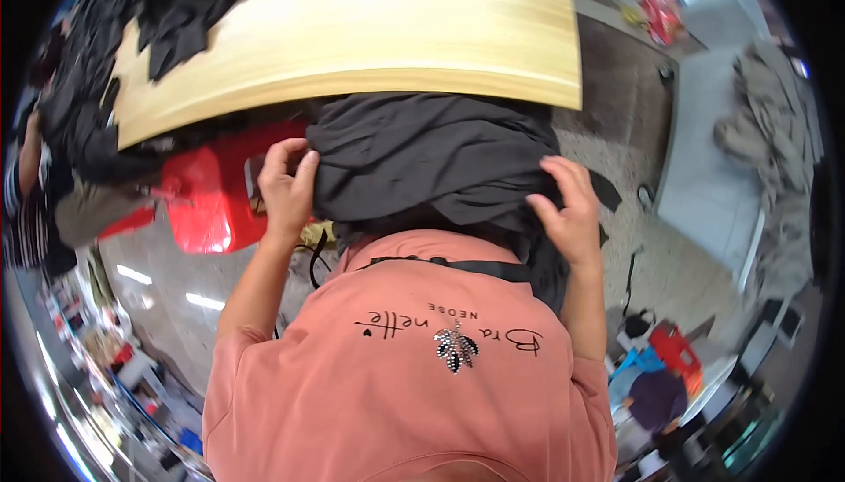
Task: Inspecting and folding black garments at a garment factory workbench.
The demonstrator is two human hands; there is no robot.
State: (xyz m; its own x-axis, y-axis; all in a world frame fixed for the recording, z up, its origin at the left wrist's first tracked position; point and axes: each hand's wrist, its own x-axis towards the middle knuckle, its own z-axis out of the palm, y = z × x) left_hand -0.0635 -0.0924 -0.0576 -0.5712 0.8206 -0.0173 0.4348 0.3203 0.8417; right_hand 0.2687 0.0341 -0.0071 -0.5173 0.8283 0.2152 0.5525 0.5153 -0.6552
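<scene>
A crumpled dark grey cloth [431, 161] lies across my lap, just below the near edge of a pale wooden tabletop. At its left side is my left hand [286, 184], fingers bent and thumb apart, the tips against the cloth's edge. My right hand [570, 207] is at the opposite side, thumb and fingers spread, fingertips by the cloth's right edge. Neither hand shows a fold of cloth clearly pinched in it. Some fingertips blend into the edge of the fabric.
The wooden tabletop [378, 33] spans the area ahead, with black fabric [180, 20] heaped at its far left. A red plastic stool [207, 200] stands left of my legs. To the right is a grey cart [709, 165] with grey-brown cloth [775, 130]. Another person's arm [30, 152] shows at far left.
</scene>
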